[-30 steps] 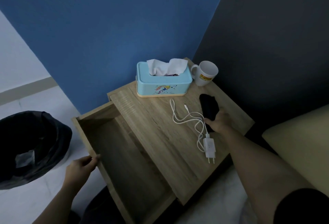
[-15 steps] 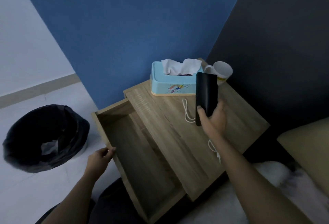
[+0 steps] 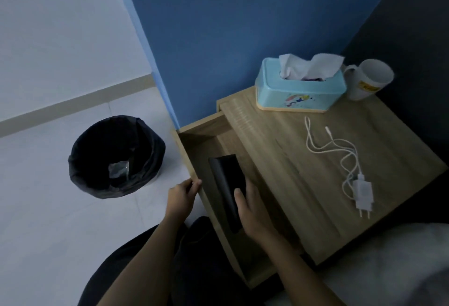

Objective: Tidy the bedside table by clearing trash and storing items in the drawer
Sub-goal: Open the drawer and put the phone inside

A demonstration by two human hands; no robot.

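The wooden bedside table has its drawer pulled out to the left. My right hand holds a flat black wallet-like item tilted inside the drawer. My left hand grips the drawer's front edge. On the tabletop lie a white charger with its coiled cable, a light-blue tissue box and a white mug.
A bin lined with a black bag stands on the pale floor left of the table, with a scrap of trash inside. A blue wall rises behind the table, a dark wall to the right. White bedding lies at the lower right.
My right hand lifted the black item off the tabletop, carried it left and lowered it into the drawer. My left hand stays on the drawer front. The view has shifted left.
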